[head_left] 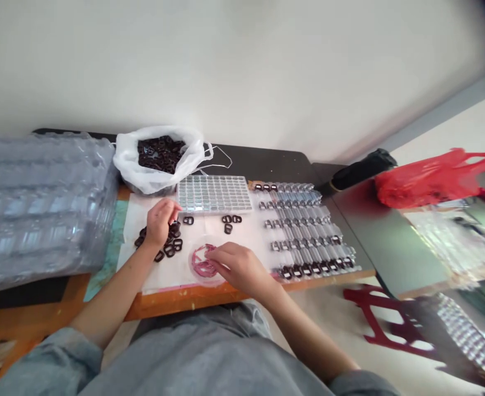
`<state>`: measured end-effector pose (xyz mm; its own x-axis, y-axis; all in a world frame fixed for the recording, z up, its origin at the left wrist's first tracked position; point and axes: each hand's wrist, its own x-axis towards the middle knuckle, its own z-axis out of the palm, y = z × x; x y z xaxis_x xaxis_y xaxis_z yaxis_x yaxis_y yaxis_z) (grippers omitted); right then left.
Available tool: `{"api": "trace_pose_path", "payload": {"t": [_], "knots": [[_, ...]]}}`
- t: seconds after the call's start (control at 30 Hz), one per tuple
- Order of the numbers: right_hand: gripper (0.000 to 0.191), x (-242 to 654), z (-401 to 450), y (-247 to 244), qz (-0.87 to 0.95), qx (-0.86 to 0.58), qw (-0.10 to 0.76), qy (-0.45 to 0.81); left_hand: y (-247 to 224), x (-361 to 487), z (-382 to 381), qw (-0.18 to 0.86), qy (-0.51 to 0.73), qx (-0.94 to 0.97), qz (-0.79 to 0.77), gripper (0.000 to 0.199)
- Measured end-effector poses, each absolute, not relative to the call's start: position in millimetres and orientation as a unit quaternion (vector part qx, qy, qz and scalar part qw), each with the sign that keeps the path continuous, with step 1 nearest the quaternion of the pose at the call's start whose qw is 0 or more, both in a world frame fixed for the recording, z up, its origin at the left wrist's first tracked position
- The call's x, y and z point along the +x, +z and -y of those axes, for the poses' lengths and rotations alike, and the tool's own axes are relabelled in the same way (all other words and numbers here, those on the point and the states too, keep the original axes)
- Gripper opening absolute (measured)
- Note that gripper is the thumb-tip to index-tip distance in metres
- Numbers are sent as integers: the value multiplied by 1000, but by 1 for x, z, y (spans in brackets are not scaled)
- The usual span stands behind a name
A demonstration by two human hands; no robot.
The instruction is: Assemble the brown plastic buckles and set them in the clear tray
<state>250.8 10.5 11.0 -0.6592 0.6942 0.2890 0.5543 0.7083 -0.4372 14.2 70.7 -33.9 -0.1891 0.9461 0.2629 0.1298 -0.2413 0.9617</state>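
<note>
My left hand (159, 223) is closed with its fingertips curled together, above a pile of black plastic buckles (169, 249). Its fingertips are close to the corner of a clear compartment tray (213, 193); what they hold, if anything, is too small to tell. My right hand (240, 267) reaches into a round clear dish (193, 269) of thin pinkish-red pieces. Its thumb and fingers are pinched together, and whatever is between them is hidden. A single buckle (188, 220) and a small group of buckles (227, 219) lie on the white sheet in front of the tray.
A white plastic bag (126, 159) full of dark buckles stands behind. Stacked clear plastic trays (39, 209) fill the left. Clear ribbed trays (308, 225), partly fitted with buckles, lie at right. Beyond are a red bag (428, 179) and a dark red stool (382, 319).
</note>
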Motion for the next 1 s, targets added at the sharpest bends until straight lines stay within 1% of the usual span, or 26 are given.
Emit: {"api": "trace_pose_path", "payload": {"t": [0.1, 0.17, 0.23, 0.33, 0.47, 0.6, 0.67, 0.73, 0.77, 0.83, 0.9, 1.0], "knots": [[18, 250, -13, 18, 879, -360, 254, 183, -32, 0, -71, 259, 382, 745, -481, 18], [17, 255, -14, 24, 864, -377, 278, 184, -34, -6, -73, 198, 287, 820, -454, 15], [17, 260, -13, 28, 855, -389, 296, 174, -37, -8, -74, 157, 244, 849, -441, 16], [17, 265, -8, 30, 843, -402, 313, 173, -41, -9, -75, 111, 218, 868, -433, 21], [16, 266, -9, 25, 819, -416, 335, 210, -41, -7, -76, 92, 229, 874, -418, 24], [15, 258, -21, 15, 741, -480, 374, 286, -33, -1, -72, 87, 296, 857, -412, 19], [17, 249, -29, 12, 698, -512, 378, 328, -27, 5, -65, 44, 337, 848, -408, 13], [21, 239, -36, 12, 671, -518, 371, 379, -23, 12, -57, -40, 386, 844, -370, 7], [22, 234, -38, 12, 664, -510, 370, 402, -22, 14, -53, -87, 417, 840, -337, 12], [18, 225, -42, 14, 665, -488, 373, 425, -22, 18, -47, -135, 446, 835, -293, 27], [15, 220, -44, 16, 676, -471, 377, 424, -27, 19, -44, -142, 450, 836, -282, 35], [17, 219, -46, 15, 670, -458, 374, 450, -37, 17, -44, -122, 452, 837, -284, 40]]}}
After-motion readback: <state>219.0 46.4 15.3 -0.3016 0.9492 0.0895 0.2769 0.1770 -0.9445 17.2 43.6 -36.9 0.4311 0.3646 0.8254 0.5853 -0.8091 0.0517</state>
